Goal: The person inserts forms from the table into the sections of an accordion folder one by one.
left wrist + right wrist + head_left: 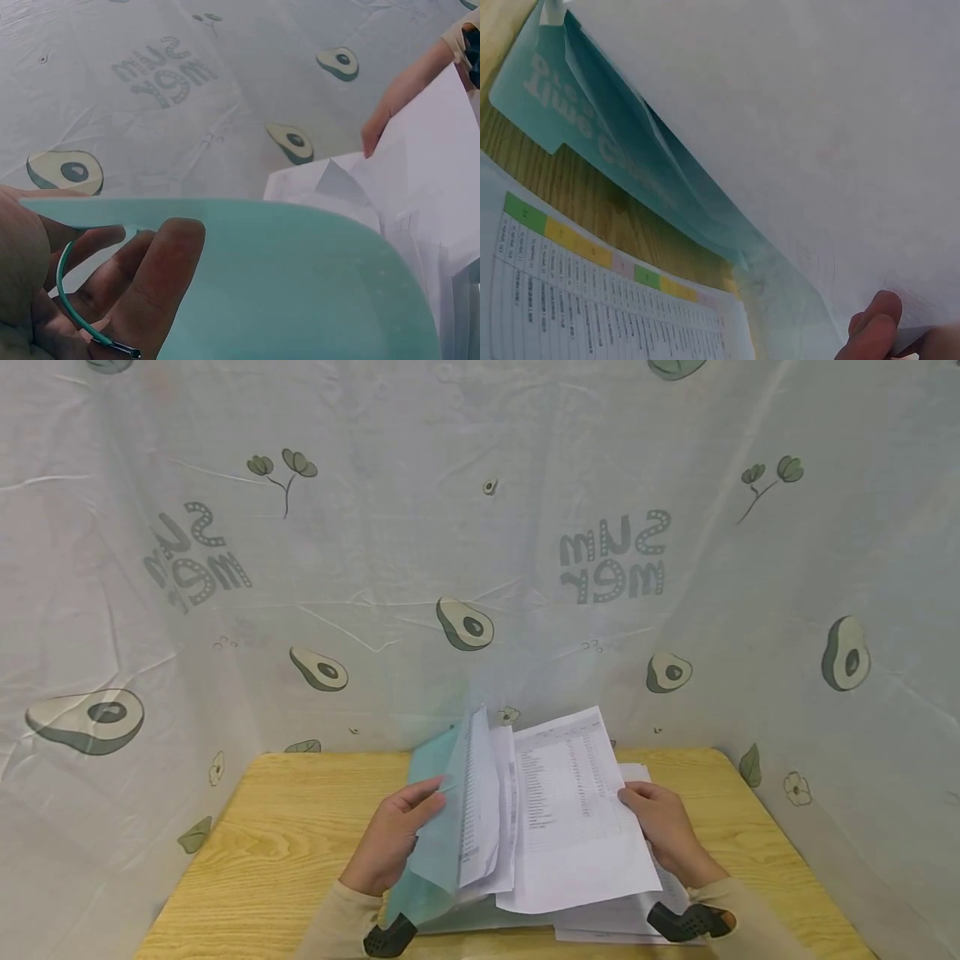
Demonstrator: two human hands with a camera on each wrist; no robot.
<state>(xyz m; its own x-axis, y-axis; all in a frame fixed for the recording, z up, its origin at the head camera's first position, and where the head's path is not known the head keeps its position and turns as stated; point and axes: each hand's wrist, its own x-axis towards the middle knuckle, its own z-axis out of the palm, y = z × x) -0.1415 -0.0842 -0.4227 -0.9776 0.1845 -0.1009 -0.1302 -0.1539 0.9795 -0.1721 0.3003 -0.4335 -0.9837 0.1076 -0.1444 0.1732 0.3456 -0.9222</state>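
A teal plastic file folder [433, 852] stands spread open on the table, with printed papers [482, 802] between its flaps. My left hand [390, 837] grips the edge of a flap between thumb and fingers. In the left wrist view a thin teal elastic cord [66, 289] with a metal tip loops by those fingers. My right hand [666, 828] pinches the right edge of a white printed sheet [573, 802], which leans tilted in front of the folder. The right wrist view shows the sheet's pale surface close up, with the thumb and a fingertip [877, 326] at its edge.
More printed papers [622, 920] lie on the wooden table [300, 827] under the raised sheet and right hand. One sheet [592, 292] there bears a table with green and yellow header cells. A pale curtain [390, 552] with avocado prints hangs behind the table and along its sides.
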